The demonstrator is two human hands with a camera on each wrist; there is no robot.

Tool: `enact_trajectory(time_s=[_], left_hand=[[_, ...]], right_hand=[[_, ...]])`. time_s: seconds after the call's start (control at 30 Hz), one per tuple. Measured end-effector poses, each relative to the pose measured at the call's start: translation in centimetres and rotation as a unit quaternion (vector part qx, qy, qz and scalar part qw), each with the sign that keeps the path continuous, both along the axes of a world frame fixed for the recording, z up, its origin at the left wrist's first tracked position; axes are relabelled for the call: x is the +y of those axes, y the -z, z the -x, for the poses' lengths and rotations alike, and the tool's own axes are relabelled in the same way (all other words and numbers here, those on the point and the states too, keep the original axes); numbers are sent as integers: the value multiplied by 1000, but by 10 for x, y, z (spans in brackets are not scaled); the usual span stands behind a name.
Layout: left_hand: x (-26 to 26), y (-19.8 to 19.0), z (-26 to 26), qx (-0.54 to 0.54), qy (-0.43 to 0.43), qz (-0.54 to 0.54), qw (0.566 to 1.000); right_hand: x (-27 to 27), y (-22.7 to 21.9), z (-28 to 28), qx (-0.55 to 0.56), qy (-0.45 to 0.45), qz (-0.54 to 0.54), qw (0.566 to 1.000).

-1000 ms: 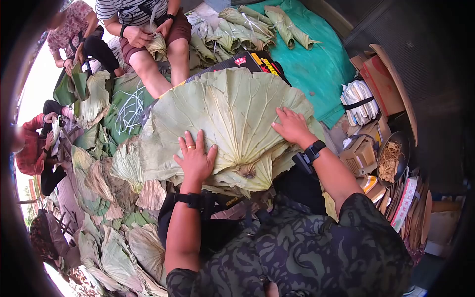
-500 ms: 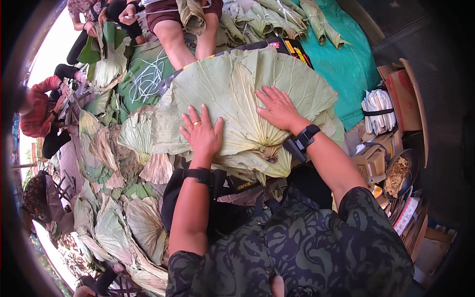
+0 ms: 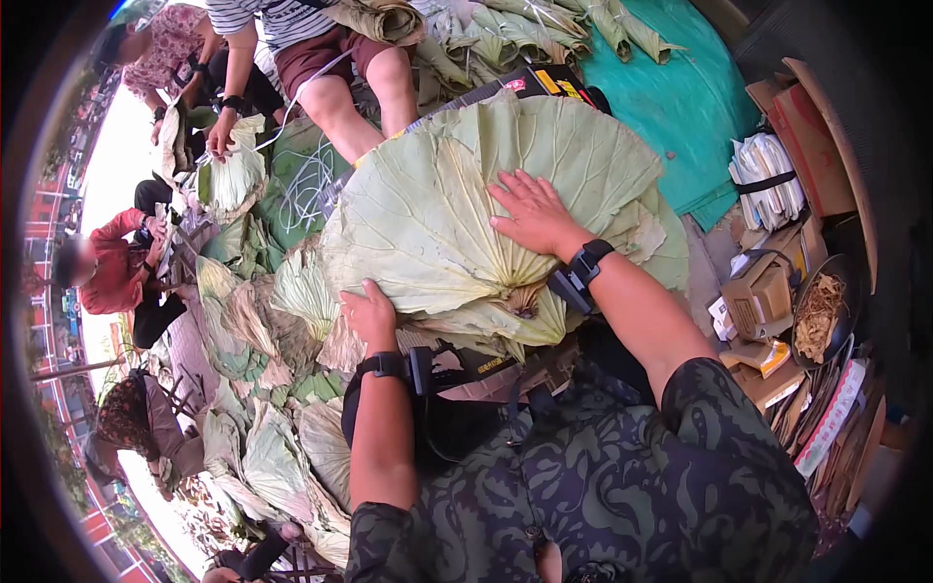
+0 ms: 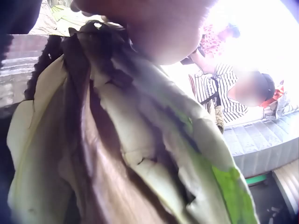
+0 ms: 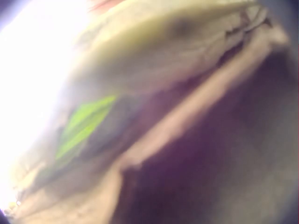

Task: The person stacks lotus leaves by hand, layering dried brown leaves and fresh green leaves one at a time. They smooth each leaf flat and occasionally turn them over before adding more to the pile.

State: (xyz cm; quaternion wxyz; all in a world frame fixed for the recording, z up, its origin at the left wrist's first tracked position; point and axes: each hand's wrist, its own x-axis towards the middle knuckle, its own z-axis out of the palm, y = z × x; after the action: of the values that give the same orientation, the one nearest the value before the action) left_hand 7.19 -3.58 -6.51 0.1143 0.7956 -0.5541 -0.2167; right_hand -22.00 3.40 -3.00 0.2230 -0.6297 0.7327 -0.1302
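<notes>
A thick stack of dried lotus leaves (image 3: 428, 209), pale green and ribbed, lies fanned out before me in the head view, its stem ends gathered at the near side. My right hand (image 3: 536, 216) rests flat on the top leaf, fingers spread. At the near left edge of the stack, my left hand (image 3: 369, 316) grips the leaves, thumb on top and fingers curled at the rim. Layered leaf edges (image 4: 140, 135) fill the left wrist view below the left palm (image 4: 163, 32). The right wrist view is blurred, showing folded leaf edges (image 5: 173, 46).
More loose lotus leaves (image 3: 277, 452) spread along the left. Tied leaf bundles (image 3: 525, 34) lie at the back beside a green tarp (image 3: 671, 107). A person in a striped shirt (image 3: 272, 34) sits opposite. Cardboard boxes (image 3: 763, 291) and a dark pan of dry scraps (image 3: 826, 335) stand right.
My left hand has moved from flat on the top leaf down to the near left edge. My right hand has shifted inward across the leaf. The person opposite has reached leftward.
</notes>
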Motion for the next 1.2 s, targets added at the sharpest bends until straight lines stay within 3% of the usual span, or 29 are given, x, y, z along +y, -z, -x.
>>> enact_trajectory(time_s=[0.03, 0.1, 0.13, 0.23, 0.3, 0.47, 0.53, 0.63, 0.67, 0.83, 0.87, 0.97, 1.2], left_hand=[[9, -8, 7, -3, 9, 3, 1000], [24, -21, 20, -91, 164, 216, 958], [34, -35, 31, -45, 260, 268, 927], [72, -63, 61, 33, 430, 215, 876], [85, -57, 69, -13, 485, 73, 871], [82, -47, 66, 22, 470, 76, 879], [78, -44, 64, 27, 474, 69, 877], [77, -44, 65, 7, 476, 69, 877], [77, -44, 65, 8, 473, 75, 878], [95, -63, 77, 100, 492, 210, 839], [99, -62, 79, 99, 505, 145, 845], [108, -61, 82, 36, 504, 132, 853], [107, -62, 87, 14, 502, 106, 859]], right_hand=[[1, -1, 0, -3, 9, 3, 1000], [2, -3, 0, -12, 2, 2, 1000], [2, -3, 0, -8, 4, 5, 1000], [3, -4, 0, -12, 8, 21, 1000], [2, -5, 3, -21, 8, 38, 999], [32, -12, 20, 13, 13, 46, 999], [49, 2, 24, 9, 71, 75, 995], [73, -23, 6, -9, 118, 73, 990], [82, -25, -3, -33, 109, 138, 984], [117, -25, -56, -58, 24, 217, 974], [120, -22, -62, -56, 20, 220, 974], [129, -21, -61, -60, 6, 184, 981], [147, -24, -56, -49, -51, 137, 988]])
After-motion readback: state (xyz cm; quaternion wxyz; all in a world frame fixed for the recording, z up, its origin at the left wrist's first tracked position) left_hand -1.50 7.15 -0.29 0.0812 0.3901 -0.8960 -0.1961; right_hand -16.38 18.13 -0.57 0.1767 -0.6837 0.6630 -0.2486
